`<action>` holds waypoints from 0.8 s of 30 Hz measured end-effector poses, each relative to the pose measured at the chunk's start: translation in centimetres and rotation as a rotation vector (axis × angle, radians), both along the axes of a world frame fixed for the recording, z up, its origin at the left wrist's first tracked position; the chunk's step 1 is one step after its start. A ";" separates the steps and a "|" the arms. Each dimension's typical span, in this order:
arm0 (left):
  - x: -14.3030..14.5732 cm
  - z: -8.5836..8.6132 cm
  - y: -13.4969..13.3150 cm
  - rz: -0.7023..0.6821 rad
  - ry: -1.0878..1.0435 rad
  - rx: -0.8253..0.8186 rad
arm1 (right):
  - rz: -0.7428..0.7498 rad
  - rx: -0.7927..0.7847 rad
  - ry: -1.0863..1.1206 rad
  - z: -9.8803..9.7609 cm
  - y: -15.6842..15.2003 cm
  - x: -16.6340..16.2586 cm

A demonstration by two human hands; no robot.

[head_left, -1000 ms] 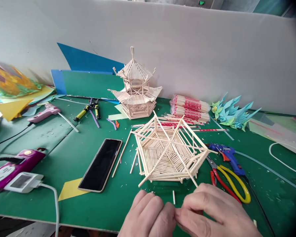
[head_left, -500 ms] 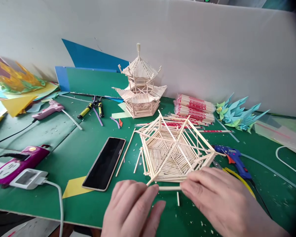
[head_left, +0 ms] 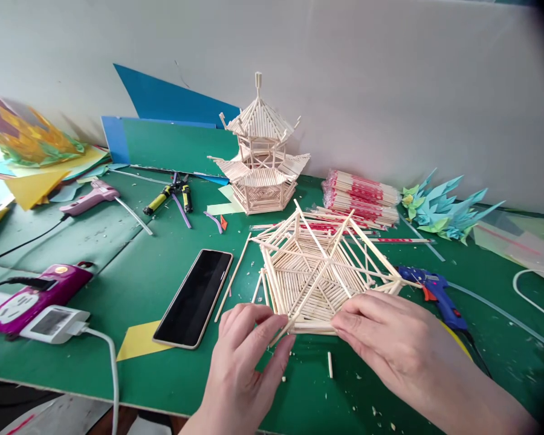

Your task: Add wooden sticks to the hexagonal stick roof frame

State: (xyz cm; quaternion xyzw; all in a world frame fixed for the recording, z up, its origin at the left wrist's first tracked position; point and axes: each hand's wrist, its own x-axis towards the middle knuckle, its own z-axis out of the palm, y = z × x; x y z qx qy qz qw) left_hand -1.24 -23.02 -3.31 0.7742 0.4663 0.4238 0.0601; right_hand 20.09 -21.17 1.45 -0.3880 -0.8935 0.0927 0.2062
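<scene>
A hexagonal frame of thin wooden sticks [head_left: 315, 275], its floor laid in stick rows, sits in front of me. Along its front edge lies a wooden stick [head_left: 312, 330], its ends partly covered by my fingers. My right hand [head_left: 385, 338] pinches that stick at its right end, beside the frame's front wall. At the front-left corner, my left hand [head_left: 254, 350] has thumb and forefinger closed around the stick's left end, next to a projecting roof stick. A short stick piece [head_left: 330, 365] lies on the table between my hands.
Behind stands a finished-looking stick pagoda [head_left: 259, 151]. Wrapped stick bundles [head_left: 360, 196] and a blue glue gun [head_left: 435, 296] are to the right. Left are a phone [head_left: 194, 299], a pink glue gun [head_left: 90, 197], pliers [head_left: 172, 194] and a purple power strip [head_left: 49, 296].
Both hands have moved slightly forward, bringing the stick from in front of the frame up against its front edge. My left thumb has come up nearer the fingers.
</scene>
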 end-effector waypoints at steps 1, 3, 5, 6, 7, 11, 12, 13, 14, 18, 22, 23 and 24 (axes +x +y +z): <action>0.1 0.0 0.0 -0.005 -0.009 0.002 | -0.001 0.002 -0.002 0.0 0.0 0.0; 0.2 0.1 0.1 -0.012 -0.024 0.005 | -0.002 0.001 -0.008 0.0 0.1 -0.2; 0.2 0.2 0.2 -0.014 -0.029 0.004 | 0.004 0.000 -0.009 0.1 0.2 -0.3; 0.1 0.2 0.2 -0.014 -0.028 0.002 | 0.008 0.002 -0.009 0.2 0.3 -0.3; 0.1 0.2 0.1 -0.014 -0.028 -0.003 | 0.013 0.007 -0.009 0.2 0.3 -0.4; 0.0 0.2 0.0 -0.019 -0.021 -0.008 | 0.020 0.013 -0.015 0.3 0.4 -0.4; 0.0 0.1 -0.1 -0.017 -0.018 -0.006 | 0.014 0.010 -0.018 0.2 0.4 -0.4; 0.1 0.1 0.0 -0.015 -0.014 -0.004 | 0.008 0.008 -0.020 0.2 0.4 -0.4; 0.1 0.1 0.0 -0.013 -0.011 0.000 | 0.002 0.005 -0.019 0.2 0.4 -0.4; 0.1 0.0 0.1 -0.010 0.003 0.007 | -0.023 -0.010 -0.006 0.3 0.4 -0.4; -0.1 -0.1 0.0 -0.002 0.036 0.025 | -0.046 -0.008 -0.003 0.2 0.4 -0.5; 0.0 -0.1 -0.1 -0.004 0.057 0.030 | -0.052 -0.012 -0.001 0.2 0.4 -0.5; 0.1 -0.1 -0.1 -0.009 0.077 0.035 | -0.061 -0.022 -0.002 0.1 0.3 -0.6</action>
